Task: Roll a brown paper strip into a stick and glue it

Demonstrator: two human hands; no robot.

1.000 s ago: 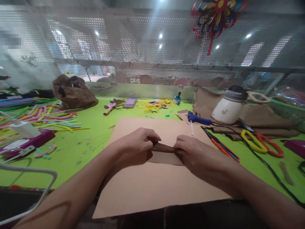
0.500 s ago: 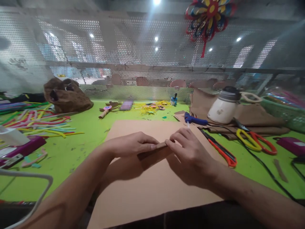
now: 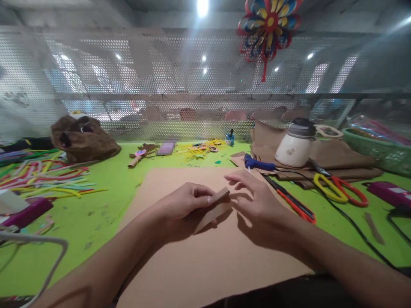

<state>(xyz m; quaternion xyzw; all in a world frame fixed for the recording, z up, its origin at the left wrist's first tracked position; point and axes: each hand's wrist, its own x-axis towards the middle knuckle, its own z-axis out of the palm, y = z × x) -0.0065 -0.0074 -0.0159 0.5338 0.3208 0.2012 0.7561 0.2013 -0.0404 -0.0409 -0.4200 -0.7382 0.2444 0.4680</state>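
- my left grip (image 3: pixel 186 203) pinches a brown paper piece (image 3: pixel 210 216) above the large tan sheet (image 3: pixel 199 269)
- my right grip (image 3: pixel 261 203) is spread, just beside the paper piece's far end
- farther off, a blue glue gun (image 3: pixel 260 163), then a white bottle (image 3: pixel 293 149)

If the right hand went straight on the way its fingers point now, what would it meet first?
Most likely the folded brown paper piece held in the left hand, just ahead of the right hand; the upper fingers might pass over it, since depth is unclear.
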